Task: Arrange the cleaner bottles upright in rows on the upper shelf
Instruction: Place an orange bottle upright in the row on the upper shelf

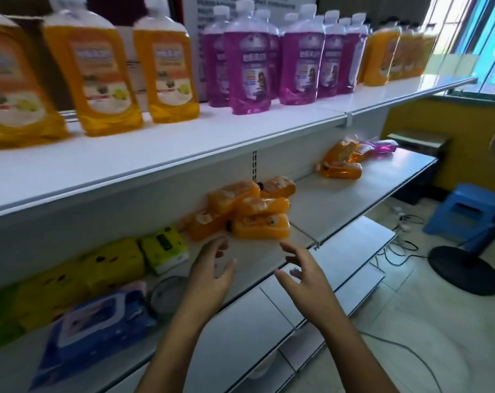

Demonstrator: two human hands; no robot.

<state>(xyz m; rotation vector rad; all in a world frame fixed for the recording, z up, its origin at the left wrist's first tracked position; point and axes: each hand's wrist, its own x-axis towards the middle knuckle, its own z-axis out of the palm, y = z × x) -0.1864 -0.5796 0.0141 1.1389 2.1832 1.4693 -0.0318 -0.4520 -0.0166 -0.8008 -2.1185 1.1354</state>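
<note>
Upper shelf (240, 143): carries upright stock in groups: three orange bottles (167, 66) at the left front, a cluster of purple bottles (249, 66) in the middle standing more than one deep, and a further group of orange bottles at the far right (379, 58).

Work done: I judge the task well advanced; the purple group and the far-right orange group stand in close ranks.

Work left: a heap of orange bottles (249, 211) lies on its side on the middle shelf (340, 199), directly ahead of my hands. A second, smaller heap (342, 163) lies further right on the same shelf, orange with at least one purple bottle (382, 146) among it. All of these are yet to go up.

Gaps: the left orange bottles stand spaced apart with bare shelf behind and beside them, room for the remaining stock by my estimate.

Left hand (209, 276): empty, fingers spread and loosely bent, just short of the near heap.

Right hand (303, 273): empty, fingers spread and loosely bent, beside the left, also short of the heap.

Labels: orange bottles bear a pale front label with what appears to be a lemon picture; purple bottles bear a label with a figure. The print is too blurred to read and no brand can be made out.

Other stock: yellow packets (110, 268) and a blue wipes pack (99, 321) lie on the middle shelf to the left.
</note>
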